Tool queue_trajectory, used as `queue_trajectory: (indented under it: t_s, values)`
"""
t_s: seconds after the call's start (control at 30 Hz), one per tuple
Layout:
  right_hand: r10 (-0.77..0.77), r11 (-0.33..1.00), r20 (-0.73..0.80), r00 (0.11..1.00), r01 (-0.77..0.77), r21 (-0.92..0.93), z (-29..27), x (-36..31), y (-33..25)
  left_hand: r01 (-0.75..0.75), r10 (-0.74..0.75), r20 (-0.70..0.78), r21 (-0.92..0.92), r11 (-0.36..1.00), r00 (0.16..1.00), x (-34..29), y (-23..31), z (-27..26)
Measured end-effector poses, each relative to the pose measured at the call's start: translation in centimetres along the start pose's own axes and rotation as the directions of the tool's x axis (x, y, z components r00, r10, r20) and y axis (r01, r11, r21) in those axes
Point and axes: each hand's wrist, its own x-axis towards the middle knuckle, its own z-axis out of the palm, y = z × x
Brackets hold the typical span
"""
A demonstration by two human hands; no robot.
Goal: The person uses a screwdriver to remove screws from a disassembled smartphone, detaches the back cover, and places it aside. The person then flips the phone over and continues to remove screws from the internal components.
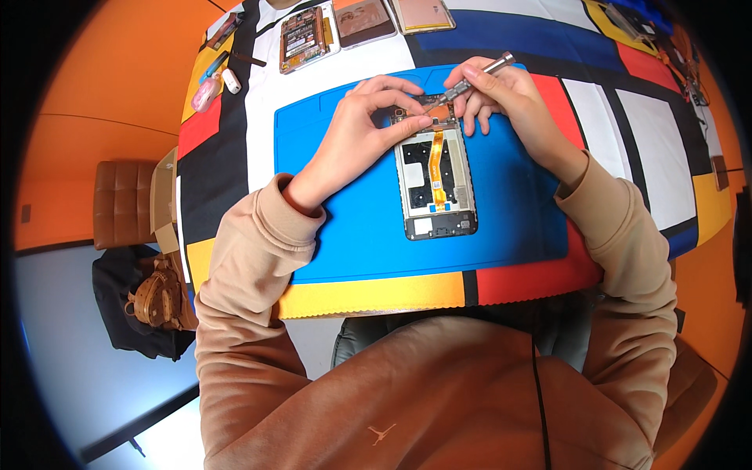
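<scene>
An opened smartphone (pixel 459 174) lies on a blue work mat (pixel 345 235), its inner frame bare and an orange ribbon cable (pixel 438 168) running down its middle. My right hand (pixel 505 98) grips a grey metal screwdriver (pixel 487 69), slanted with its handle end up to the right. The tool's front end points down at the phone's upper part. Over the phone's upper left sits my left hand (pixel 376 117), thumb and forefinger drawn together close to the tool's front end. Whatever is between those fingertips is too small to make out.
Beyond the mat lie an opened phone (pixel 307 37) with its board showing and two flat phone parts (pixel 364 22). Small items, including a pink-and-white object (pixel 205 94), rest at the far left. Tools and cables (pixel 689 74) occupy the far right. A patterned cloth (pixel 376 296) covers the table.
</scene>
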Motion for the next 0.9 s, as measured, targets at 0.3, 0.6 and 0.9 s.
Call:
queue_trajectory:
  t_s: [0.3,0.6,0.9]
  values:
    - [-0.005,1.000,-0.006,1.000,0.005,-0.011,0.06,-0.06,0.02,0.000,0.000,0.005,0.005,1.000,1.000,-0.03,0.03,-0.07]
    - [-0.011,1.000,-0.006,1.000,0.011,0.005,-0.02,-0.09,-0.03,0.017,-0.017,0.006,-0.029,0.999,1.000,-0.01,0.04,-0.05]
    - [0.001,1.000,-0.065,0.998,0.000,0.018,-0.16,-0.58,-0.78,0.026,-0.025,0.024,-0.025,0.999,0.999,-0.06,0.36,-0.15]
